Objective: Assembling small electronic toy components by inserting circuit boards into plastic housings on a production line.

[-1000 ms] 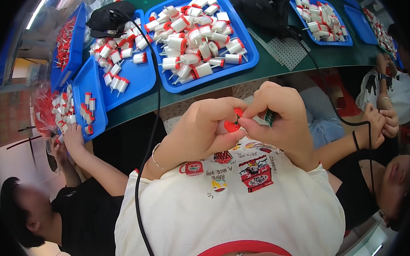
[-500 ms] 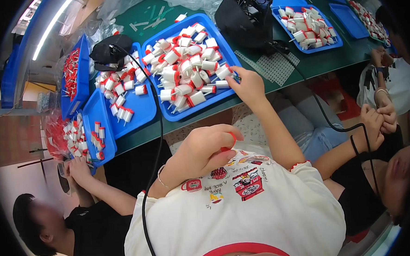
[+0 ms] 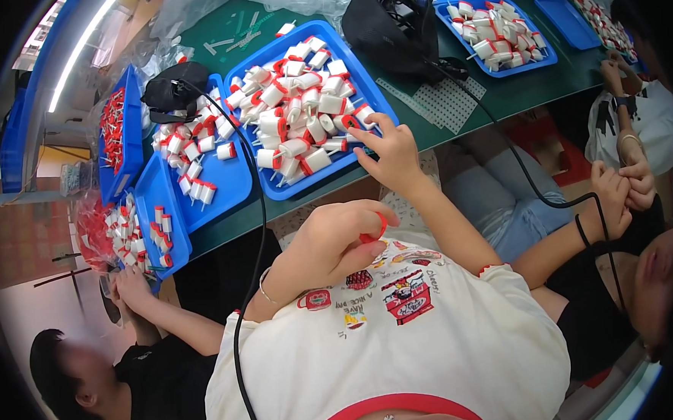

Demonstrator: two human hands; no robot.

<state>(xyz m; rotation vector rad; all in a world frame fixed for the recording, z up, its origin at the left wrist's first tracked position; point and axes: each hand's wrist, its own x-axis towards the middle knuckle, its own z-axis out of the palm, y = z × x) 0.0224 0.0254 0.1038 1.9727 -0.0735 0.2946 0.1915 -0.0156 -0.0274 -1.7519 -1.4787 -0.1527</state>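
Note:
My left hand (image 3: pixel 338 240) is curled in front of my shirt, its fingers closed around a small red part (image 3: pixel 380 227) that shows only partly between thumb and fingers. At the right rim of the large blue tray (image 3: pixel 381 95), my right hand (image 3: pixel 393 155) reaches in with thumb and fingers apart. Its fingertips are beside a white and red plastic piece (image 3: pixel 345 123) at the edge of the pile; whether they touch it I cannot tell. Heaped in that tray are many white cylindrical pieces (image 3: pixel 291 106) with red ends, some with thin white stems.
Left of it stand a blue tray (image 3: pixel 232 186) with similar pieces and a blue bin (image 3: pixel 125 171) of red parts. Black bags (image 3: pixel 392 36) and a perforated sheet (image 3: pixel 453 105) lie on the green table (image 3: pixel 514 109). A black cable (image 3: pixel 262 237) hangs across. Co-workers sit on both sides.
My right hand has shifted slightly left and down, and its fingers have spread apart at the tray's edge. My left hand stays closed on the red part. The view has shifted slightly.

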